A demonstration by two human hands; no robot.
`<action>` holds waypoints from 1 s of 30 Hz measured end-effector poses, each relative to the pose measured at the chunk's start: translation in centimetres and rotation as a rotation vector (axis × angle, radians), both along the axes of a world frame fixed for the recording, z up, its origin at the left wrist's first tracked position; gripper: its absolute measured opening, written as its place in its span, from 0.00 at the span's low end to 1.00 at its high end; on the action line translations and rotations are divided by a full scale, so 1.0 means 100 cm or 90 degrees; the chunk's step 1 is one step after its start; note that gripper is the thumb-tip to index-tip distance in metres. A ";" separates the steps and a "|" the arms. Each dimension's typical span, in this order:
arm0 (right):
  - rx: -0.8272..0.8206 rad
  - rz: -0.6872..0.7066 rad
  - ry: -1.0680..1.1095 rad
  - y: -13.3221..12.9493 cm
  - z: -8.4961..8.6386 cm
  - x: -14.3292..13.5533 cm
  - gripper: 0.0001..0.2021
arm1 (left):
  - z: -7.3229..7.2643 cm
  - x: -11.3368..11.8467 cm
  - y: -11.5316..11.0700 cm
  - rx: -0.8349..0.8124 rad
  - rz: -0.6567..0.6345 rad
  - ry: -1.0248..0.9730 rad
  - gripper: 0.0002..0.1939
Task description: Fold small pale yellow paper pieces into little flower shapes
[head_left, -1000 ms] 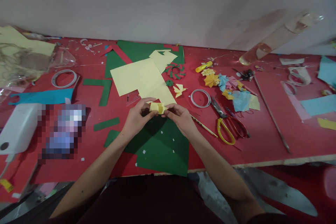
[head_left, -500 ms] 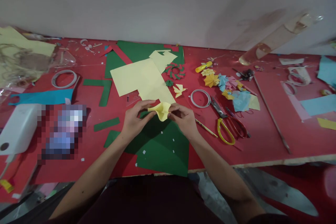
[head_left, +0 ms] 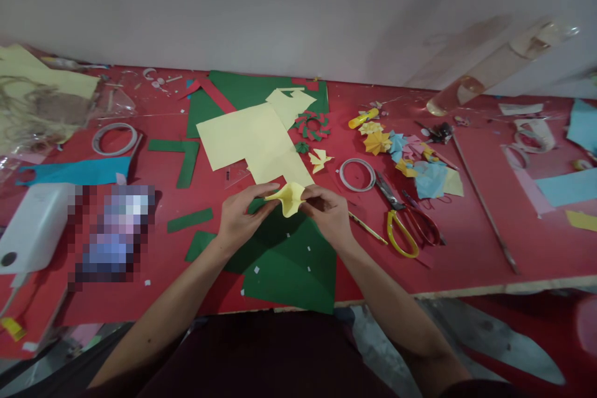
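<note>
Red-topped desk [head_left: 172, 292] in front of person. Dark-green flat paper sheet [head_left: 298, 277] on it, below hands; pale-yellow notched paper sheet [head_left: 245, 137] just beyond. Left hand [head_left: 239, 216], right hand [head_left: 329, 214]: both grips nearly closed, thumb to fingers, pinching small pale-yellow curved paper piece [head_left: 291, 199]. Piece sits between hands, over green sheet, long axis side to side: narrow end left, flare toward right. Neither hand nearer. Tiny white scraps [head_left: 256, 270] on green sheet.
</note>
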State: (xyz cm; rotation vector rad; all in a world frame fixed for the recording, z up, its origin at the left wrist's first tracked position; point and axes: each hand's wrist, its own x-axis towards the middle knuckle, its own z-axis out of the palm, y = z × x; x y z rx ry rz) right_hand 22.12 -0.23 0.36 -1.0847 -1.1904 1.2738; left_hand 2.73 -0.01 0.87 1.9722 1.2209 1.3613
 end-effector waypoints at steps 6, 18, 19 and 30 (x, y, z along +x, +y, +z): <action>0.012 -0.006 -0.001 0.000 -0.007 -0.001 0.06 | -0.003 0.002 0.000 0.061 0.011 0.005 0.12; 0.064 0.063 -0.042 0.004 -0.002 0.006 0.06 | -0.004 -0.006 0.009 0.177 -0.090 0.117 0.14; 0.069 0.069 -0.046 0.004 -0.002 0.007 0.06 | -0.004 -0.006 0.009 0.183 -0.094 0.131 0.14; 0.091 0.084 -0.055 0.005 0.000 0.005 0.04 | -0.008 -0.005 0.006 0.235 -0.091 0.228 0.07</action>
